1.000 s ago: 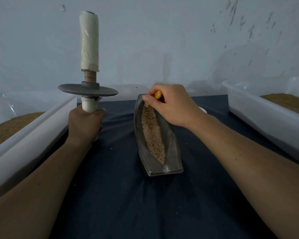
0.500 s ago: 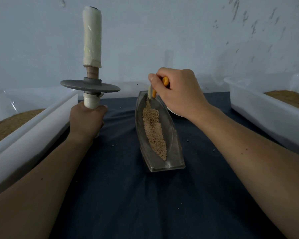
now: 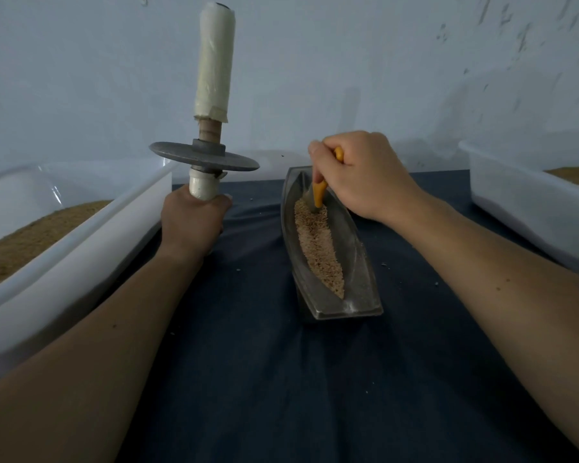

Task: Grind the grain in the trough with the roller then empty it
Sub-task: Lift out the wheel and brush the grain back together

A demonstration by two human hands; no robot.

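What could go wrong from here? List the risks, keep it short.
1. The right grip works an orange-handled tool in the grain at the far end of the narrow trough; grain may flick over the rim onto the dark cloth, where stray bits lie.
2. The left grip holds the roller upright by its lower handle alone, disc above; it may tip.

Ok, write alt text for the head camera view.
A right hand holds a small orange-handled tool to the grain in a metal trough on dark cloth; the left hand holds the disc roller upright beside it.
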